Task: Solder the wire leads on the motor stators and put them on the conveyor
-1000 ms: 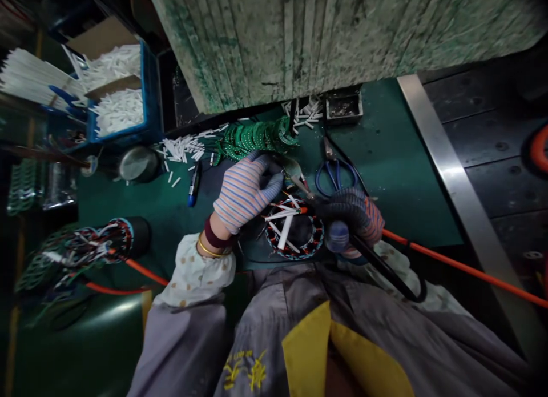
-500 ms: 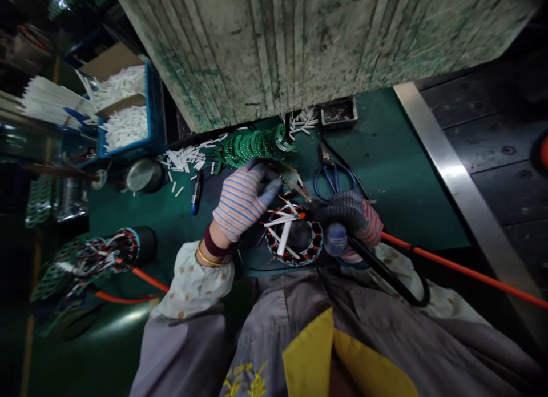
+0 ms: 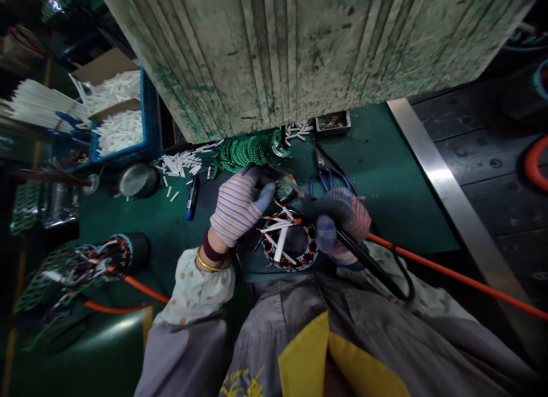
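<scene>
My left hand (image 3: pixel 242 203), in a striped glove with dark fingertips, is closed above and left of a wound ring (image 3: pixel 311 245); what its fingers pinch is too small and dark to name. My right hand (image 3: pixel 345 220), gloved the same way, is wrapped round a dark-handled tool (image 3: pixel 314 205) with a black cable and a pale metal tip pointing at the left fingertips. White sleeves (image 3: pixel 281 244) and loose wires lie across the ring, which rests on the mat in front of my body. Green perforated pieces (image 3: pixel 248 152) lie just beyond my left hand.
Scissors (image 3: pixel 324 177) and a small tray (image 3: pixel 333 123) lie beyond my right hand. At left are a blue bin (image 3: pixel 148 114) of white sleeves, a round tin (image 3: pixel 137 181), a blue marker (image 3: pixel 192 199) and another wired ring (image 3: pixel 124 253). An orange hose (image 3: pixel 449 274) runs right.
The whole view has shifted slightly. My right hand and its tool sit a little closer to my left hand, which keeps its closed pose.
</scene>
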The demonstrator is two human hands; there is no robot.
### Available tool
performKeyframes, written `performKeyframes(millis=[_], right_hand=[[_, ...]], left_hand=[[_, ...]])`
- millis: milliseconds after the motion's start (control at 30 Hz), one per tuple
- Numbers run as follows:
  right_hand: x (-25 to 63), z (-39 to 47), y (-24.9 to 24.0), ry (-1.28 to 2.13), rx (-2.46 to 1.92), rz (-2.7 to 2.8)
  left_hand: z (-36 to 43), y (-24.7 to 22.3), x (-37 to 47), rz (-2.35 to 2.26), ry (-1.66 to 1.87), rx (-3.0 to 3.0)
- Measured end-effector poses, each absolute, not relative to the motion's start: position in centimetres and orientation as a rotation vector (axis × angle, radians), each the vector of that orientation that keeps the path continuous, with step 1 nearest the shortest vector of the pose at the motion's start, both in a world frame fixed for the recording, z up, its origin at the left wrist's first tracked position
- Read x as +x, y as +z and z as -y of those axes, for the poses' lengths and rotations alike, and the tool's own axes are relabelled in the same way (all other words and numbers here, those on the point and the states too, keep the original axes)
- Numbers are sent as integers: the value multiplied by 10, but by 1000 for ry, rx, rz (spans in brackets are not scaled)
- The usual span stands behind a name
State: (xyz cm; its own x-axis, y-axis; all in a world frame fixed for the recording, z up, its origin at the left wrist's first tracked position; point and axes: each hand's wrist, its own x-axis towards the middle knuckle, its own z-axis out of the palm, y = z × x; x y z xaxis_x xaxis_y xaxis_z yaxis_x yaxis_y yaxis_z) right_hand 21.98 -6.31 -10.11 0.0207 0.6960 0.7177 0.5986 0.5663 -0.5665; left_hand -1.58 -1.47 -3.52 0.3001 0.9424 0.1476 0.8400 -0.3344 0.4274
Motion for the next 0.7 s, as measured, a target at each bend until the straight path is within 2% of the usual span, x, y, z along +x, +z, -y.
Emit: performKeyframes(millis=[300, 700], right_hand=[[234, 79, -91, 187, -1177, 1771], [219, 66, -100, 102, -1012, 1551]], left_hand=[[10, -17, -8, -1664, 317, 2380], [13, -26, -10, -1714, 347, 2372]])
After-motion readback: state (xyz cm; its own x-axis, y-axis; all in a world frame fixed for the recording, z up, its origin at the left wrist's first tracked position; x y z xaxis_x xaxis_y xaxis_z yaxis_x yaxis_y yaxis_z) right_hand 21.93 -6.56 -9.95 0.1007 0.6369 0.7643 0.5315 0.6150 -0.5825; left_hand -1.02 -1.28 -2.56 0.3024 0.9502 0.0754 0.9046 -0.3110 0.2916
